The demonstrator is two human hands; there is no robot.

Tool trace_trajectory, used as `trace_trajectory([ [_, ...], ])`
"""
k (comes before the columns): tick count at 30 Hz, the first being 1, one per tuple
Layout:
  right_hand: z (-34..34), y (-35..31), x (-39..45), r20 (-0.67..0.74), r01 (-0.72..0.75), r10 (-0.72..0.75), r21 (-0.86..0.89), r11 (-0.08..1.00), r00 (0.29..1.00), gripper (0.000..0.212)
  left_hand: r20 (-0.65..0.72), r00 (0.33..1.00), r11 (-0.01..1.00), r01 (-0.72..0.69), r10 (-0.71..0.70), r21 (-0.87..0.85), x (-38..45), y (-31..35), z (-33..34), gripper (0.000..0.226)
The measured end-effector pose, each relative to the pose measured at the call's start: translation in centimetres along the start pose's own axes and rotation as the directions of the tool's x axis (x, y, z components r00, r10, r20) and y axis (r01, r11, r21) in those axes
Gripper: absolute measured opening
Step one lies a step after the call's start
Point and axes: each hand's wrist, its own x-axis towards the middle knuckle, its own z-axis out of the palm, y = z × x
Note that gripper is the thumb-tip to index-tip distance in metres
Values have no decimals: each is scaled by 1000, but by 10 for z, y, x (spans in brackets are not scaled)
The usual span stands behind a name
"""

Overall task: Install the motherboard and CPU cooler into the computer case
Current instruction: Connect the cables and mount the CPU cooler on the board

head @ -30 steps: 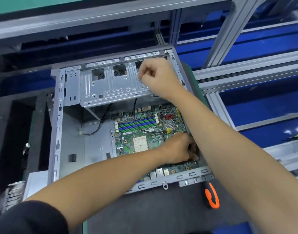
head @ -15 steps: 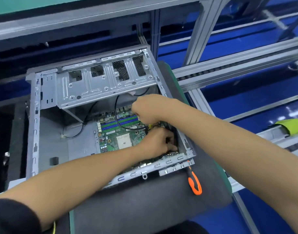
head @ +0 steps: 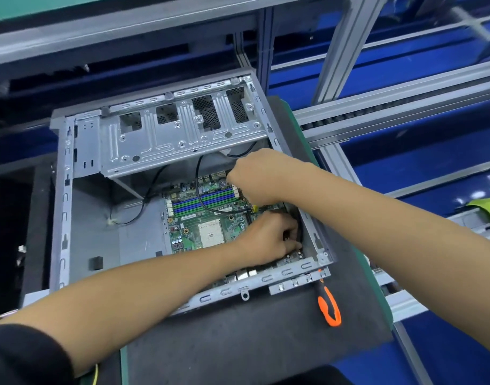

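both hands (head: 269, 237) curl at the motherboard's (head: 207, 215) right edge, inside the case (head: 63, 190); what they grip, i cannot tell.

Grey aluminium rails (head: 405, 112) — blue surfaces (head: 421, 159) beyond.

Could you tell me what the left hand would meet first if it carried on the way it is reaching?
Probably the computer case's right side wall: the left hand already reaches across the motherboard nearly to it.
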Motion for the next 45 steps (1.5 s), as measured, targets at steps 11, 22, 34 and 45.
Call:
trace_trajectory([
  [11,3,2,-6,-94,-1,-8,-97,995,996,6,28,1000,999,-4,5,-37,1,-3,4,22],
  [22,6,7,-11,-215,-69,103,160,985,971,9,36,994,994,-103,102,44,-2,-2,2,25],
  [34,4,8,-14,-273,-102,211,366,925,938,9,0,997,996,-83,83,-40,-3,0,-1,12],
  [45,5,8,-13,-276,-123,240,383,915,931,9,-5,1000,1000,3,-3,-12,0,4,1,11],
])
